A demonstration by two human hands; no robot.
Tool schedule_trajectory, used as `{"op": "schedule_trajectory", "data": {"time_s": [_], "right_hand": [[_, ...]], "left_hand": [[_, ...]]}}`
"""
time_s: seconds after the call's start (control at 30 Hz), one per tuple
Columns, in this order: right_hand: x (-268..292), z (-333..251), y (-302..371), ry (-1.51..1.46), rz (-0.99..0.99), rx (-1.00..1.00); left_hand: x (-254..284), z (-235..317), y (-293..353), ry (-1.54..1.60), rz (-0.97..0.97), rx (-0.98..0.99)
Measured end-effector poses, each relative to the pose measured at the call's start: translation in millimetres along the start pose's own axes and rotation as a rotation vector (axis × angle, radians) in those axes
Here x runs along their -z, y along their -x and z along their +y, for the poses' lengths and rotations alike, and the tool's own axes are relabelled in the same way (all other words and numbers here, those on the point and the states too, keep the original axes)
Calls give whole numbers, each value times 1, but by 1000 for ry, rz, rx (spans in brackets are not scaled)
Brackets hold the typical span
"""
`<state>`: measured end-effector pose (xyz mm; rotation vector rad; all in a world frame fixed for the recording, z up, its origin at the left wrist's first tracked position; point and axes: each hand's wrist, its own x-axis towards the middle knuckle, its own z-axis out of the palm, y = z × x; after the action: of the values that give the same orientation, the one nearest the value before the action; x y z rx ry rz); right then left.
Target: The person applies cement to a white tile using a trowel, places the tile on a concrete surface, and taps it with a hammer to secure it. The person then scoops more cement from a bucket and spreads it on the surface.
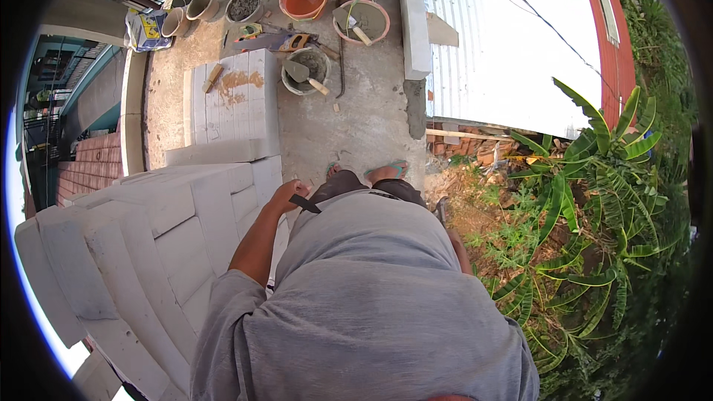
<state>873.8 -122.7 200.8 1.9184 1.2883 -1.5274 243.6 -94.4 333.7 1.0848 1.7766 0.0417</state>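
My left hand (284,196) is beside my left hip, next to the stacked pale blocks (171,212). Its fingers are curled in, closed on a black strap (305,203) that runs toward the waist of my grey shirt. On my right side only a strip of forearm (459,251) shows past the shirt; the hand itself is hidden. A small greyish object (441,209) sticks out near my right hip, too little of it visible to name. In front of my feet, a trowel (304,76) lies across a bucket of grey mortar (318,63).
Ahead stand several buckets, including one with reddish water (303,0) and one with a second trowel (359,33). A handsaw (271,42) lies near them. A wood-handled tool (213,78) rests on a low block stack (230,108). Banana plants (594,148) grow below the right edge.
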Motion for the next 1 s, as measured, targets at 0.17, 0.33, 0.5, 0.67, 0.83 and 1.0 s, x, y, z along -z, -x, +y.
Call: {"op": "schedule_trajectory", "data": {"time_s": [0.17, 0.33, 0.5, 0.67, 0.83, 1.0], "right_hand": [[34, -44, 29, -116, 109, -103], [29, -159, 73, -83, 152, -280], [30, -191, 76, 38, 239, -70], [34, -236, 63, 35, 238, 22], [52, -281, 58, 65, 310, 89], [76, -325, 41, 122, 425, 258]], "left_hand": [[-34, -85, 12, 136, 43, 91], [-43, -176, 78, 49, -30, 314], [-54, -204, 96, 76, -36, 343], [-44, -203, 80, 161, 146, 186], [-19, -158, 41, 282, 155, 114], [10, -119, 10, 380, 215, 0]]}}
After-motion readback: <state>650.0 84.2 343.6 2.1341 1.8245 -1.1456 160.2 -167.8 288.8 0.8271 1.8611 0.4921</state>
